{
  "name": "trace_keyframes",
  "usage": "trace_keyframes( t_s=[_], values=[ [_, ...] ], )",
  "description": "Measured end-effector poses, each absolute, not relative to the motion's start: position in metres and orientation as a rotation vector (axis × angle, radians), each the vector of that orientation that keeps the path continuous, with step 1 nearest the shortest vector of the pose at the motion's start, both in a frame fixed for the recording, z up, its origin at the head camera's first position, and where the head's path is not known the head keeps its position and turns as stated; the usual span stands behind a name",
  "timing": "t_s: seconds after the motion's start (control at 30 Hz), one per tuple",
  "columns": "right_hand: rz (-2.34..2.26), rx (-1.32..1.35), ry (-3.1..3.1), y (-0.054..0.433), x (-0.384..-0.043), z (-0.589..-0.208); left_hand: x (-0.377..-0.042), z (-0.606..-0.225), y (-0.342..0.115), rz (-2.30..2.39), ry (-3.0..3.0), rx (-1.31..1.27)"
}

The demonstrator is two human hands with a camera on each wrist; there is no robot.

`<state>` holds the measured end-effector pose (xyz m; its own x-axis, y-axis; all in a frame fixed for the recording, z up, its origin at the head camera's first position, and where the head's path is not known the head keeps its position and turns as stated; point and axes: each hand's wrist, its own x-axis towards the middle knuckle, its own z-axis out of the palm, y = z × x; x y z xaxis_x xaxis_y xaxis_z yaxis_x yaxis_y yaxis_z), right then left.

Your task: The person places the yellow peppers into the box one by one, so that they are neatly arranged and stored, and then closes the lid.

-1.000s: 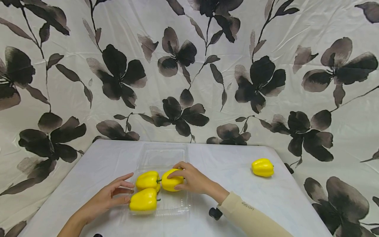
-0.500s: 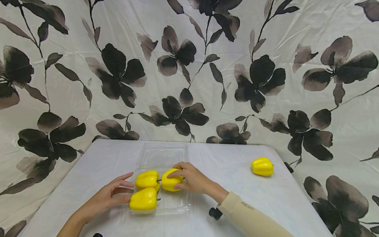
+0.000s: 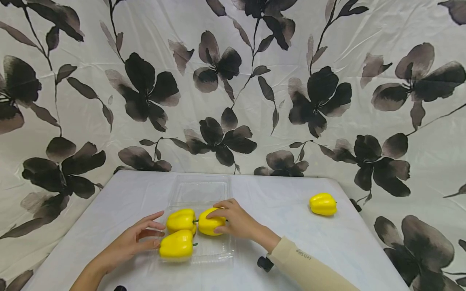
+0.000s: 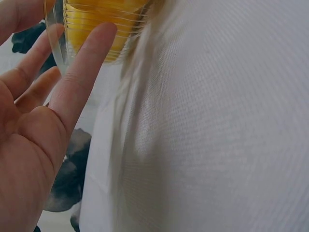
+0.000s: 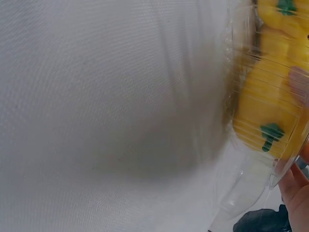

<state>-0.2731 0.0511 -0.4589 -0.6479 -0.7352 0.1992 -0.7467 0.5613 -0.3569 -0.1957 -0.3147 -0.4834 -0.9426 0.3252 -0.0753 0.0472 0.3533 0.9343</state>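
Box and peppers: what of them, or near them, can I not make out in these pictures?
Held pepper, head view: part of its right side, behind the right grip.
Box, left wrist view: cut off by the top edge.
Sleeve print, head view: too small to read.
Front black object, head view: cut off by the bottom edge.

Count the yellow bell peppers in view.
4. Three in the clear container: back-left pepper, front-left pepper, back-right pepper under the right hand. Lone pepper far right on the table. None appears hidden.
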Motion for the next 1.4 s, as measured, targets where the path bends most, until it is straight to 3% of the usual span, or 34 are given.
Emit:
trace_keyframes(
  t_s=[0.9,1.4],
  values=[
    [0.650,1.390,-2.803,0.063,-0.273,-0.445,-0.195,-0.482,-0.315,1.604,2.387,0.328],
    [0.683,1.198,-2.832,0.147,-0.284,-0.413,-0.196,-0.480,-0.314,1.596,2.384,0.311]
  ],
)
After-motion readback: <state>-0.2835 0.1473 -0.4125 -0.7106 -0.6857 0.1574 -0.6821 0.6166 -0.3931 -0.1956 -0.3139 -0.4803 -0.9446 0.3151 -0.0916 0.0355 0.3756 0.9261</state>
